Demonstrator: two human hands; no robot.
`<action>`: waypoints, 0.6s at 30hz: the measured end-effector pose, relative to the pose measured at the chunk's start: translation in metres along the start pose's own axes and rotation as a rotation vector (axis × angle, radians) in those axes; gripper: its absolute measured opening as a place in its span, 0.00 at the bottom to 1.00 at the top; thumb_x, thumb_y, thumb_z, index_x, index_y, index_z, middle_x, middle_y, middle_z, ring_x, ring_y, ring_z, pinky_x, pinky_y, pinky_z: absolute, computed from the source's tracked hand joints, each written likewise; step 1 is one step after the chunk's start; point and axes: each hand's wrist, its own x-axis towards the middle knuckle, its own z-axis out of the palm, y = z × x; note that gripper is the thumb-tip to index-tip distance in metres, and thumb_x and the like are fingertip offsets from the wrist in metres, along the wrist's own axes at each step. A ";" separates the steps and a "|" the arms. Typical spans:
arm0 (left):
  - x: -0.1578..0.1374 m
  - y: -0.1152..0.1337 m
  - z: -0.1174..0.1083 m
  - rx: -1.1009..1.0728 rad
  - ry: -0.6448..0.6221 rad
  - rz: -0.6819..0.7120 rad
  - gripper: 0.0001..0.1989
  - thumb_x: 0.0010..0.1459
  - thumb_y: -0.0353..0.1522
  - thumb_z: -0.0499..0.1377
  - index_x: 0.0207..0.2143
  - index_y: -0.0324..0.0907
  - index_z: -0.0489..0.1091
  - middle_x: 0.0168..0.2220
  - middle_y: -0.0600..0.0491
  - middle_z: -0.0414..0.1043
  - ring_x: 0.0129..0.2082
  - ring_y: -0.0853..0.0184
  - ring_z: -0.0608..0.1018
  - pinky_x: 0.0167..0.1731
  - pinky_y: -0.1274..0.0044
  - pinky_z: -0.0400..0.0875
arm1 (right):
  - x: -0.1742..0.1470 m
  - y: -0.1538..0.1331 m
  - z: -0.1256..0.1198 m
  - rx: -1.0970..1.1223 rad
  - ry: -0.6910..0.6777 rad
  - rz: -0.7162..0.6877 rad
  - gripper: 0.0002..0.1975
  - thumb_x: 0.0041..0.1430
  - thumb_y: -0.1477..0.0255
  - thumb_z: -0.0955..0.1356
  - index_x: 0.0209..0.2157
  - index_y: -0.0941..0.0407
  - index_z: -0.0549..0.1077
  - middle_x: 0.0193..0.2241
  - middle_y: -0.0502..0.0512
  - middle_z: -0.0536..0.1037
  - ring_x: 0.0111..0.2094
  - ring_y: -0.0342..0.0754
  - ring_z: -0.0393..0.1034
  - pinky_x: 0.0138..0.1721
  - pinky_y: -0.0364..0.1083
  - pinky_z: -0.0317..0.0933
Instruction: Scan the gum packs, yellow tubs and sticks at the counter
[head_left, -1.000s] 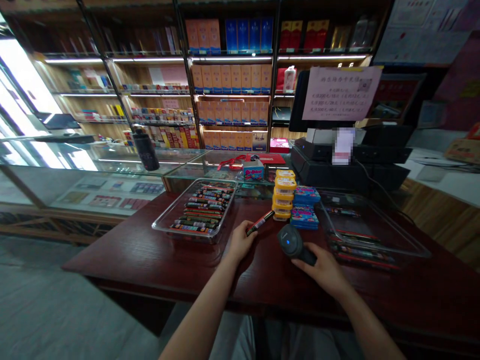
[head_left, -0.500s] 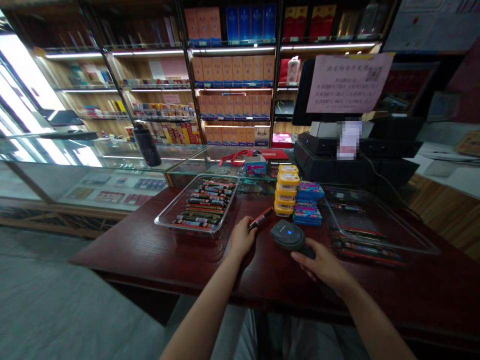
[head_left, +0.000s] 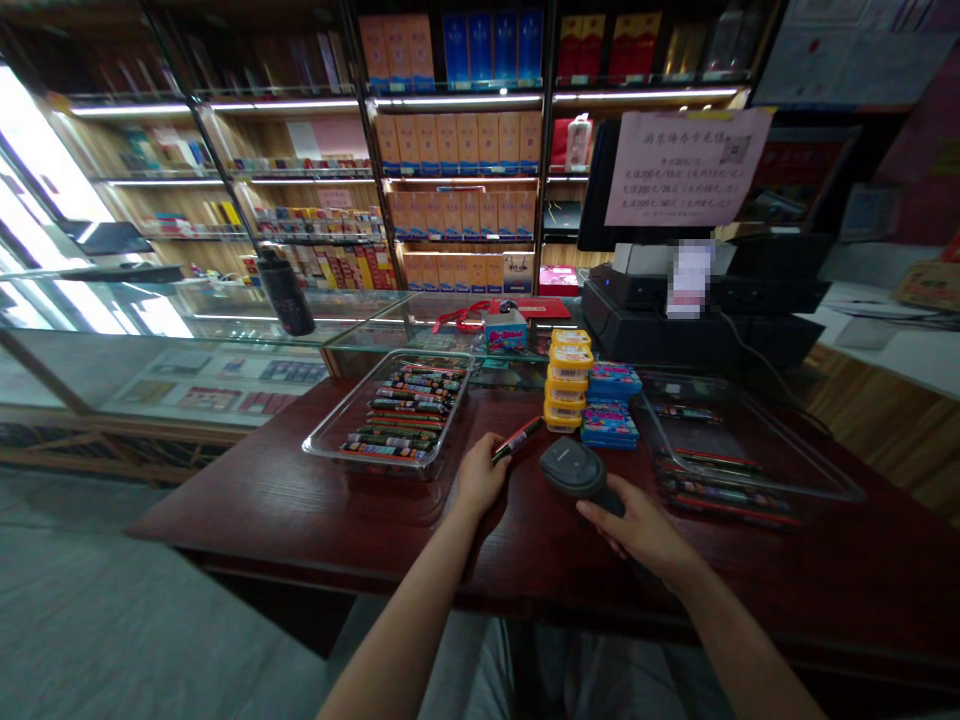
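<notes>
My left hand is closed around the lower end of a slim red-and-black wrapped stick, whose far end points up and right. I cannot make out what kind of stick it is. In my right hand is the handle of a dark grey barcode scanner; its head faces left, toward the stick but apart from it. To the left, a clear plastic tray holds several similar sticks. Another clear tray lies at the right, with fewer sticks in it.
Stacked yellow-lidded tubs and blue packets stand behind the scanner. Further back are a small blue box, a glass counter, a black bottle and a monitor with a pink notice. Boxed goods fill shelves.
The blue light on the scanner has gone out. My view has shifted slightly, while both hands keep nearly the same places on the table with the stick and scanner.
</notes>
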 end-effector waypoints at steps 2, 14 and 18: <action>0.000 -0.001 0.000 -0.031 0.003 0.006 0.09 0.51 0.28 0.58 0.37 0.42 0.68 0.35 0.53 0.73 0.36 0.66 0.74 0.37 0.76 0.65 | 0.003 -0.001 -0.002 -0.185 0.073 -0.074 0.21 0.53 0.55 0.66 0.42 0.56 0.68 0.28 0.52 0.76 0.24 0.44 0.69 0.25 0.43 0.61; -0.002 0.008 -0.010 -0.249 0.133 0.060 0.09 0.54 0.30 0.56 0.40 0.41 0.67 0.37 0.52 0.73 0.38 0.67 0.74 0.41 0.75 0.68 | 0.031 0.023 0.024 -0.823 0.422 -0.246 0.22 0.57 0.63 0.65 0.53 0.54 0.64 0.44 0.57 0.76 0.42 0.51 0.72 0.39 0.47 0.62; -0.004 0.013 -0.015 -0.302 0.149 0.112 0.12 0.55 0.32 0.56 0.43 0.42 0.66 0.39 0.51 0.72 0.40 0.66 0.74 0.44 0.74 0.68 | 0.032 0.025 0.029 -0.909 0.434 -0.224 0.23 0.57 0.66 0.66 0.54 0.54 0.63 0.41 0.56 0.76 0.40 0.51 0.72 0.38 0.47 0.62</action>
